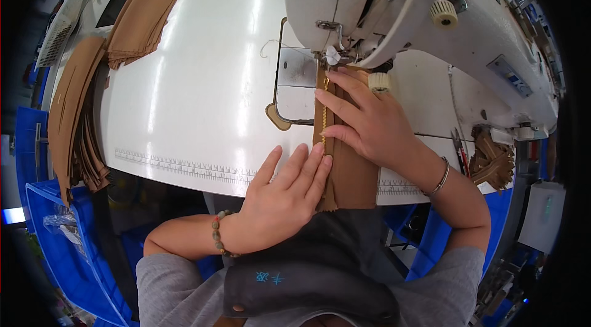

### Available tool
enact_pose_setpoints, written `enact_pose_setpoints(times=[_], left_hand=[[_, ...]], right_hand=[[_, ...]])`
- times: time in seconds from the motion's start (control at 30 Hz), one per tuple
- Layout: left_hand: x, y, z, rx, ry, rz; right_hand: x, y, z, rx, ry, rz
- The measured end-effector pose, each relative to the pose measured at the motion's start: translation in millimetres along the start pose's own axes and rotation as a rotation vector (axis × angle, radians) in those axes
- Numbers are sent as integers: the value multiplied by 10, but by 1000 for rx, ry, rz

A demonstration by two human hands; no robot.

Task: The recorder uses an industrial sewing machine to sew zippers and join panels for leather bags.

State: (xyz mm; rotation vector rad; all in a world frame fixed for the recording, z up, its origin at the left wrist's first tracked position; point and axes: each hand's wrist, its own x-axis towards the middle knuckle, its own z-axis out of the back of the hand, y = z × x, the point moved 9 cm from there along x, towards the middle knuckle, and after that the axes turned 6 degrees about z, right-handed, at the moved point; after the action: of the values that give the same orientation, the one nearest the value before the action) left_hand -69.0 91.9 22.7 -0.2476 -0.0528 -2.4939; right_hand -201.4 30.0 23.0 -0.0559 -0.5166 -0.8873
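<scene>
A brown fabric piece [356,182] with a gold-toothed zipper [324,119] along its left side lies lengthwise under the needle area of a white sewing machine [326,0]. Its near end hangs over the table's front edge. My left hand [280,204] lies flat, its outstretched fingertips on the strip's left edge near the front. Farther up, my right hand [372,119] rests with fingers spread across the zipper, index fingertip close to the presser foot. Neither hand is closed around anything. The needle tip is hidden.
Brown fabric stacks [148,19] lie at the far left, with a longer pile [74,105] draped over the left edge. Red-handled scissors [460,151] and brown scraps [492,161] sit at right. Blue bins [74,253] stand below left. A printed ruler [184,164] runs along the front edge.
</scene>
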Motion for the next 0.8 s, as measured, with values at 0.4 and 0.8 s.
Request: enact_pose_setpoints(times=[0.4,0.8], left_hand=[[-327,-104,-176,-120,-99,9],[-1247,2724,829,577,-340,535]], right_hand=[[-51,-28,-50,26,84,-38],[25,46,-42,-84,147,3]])
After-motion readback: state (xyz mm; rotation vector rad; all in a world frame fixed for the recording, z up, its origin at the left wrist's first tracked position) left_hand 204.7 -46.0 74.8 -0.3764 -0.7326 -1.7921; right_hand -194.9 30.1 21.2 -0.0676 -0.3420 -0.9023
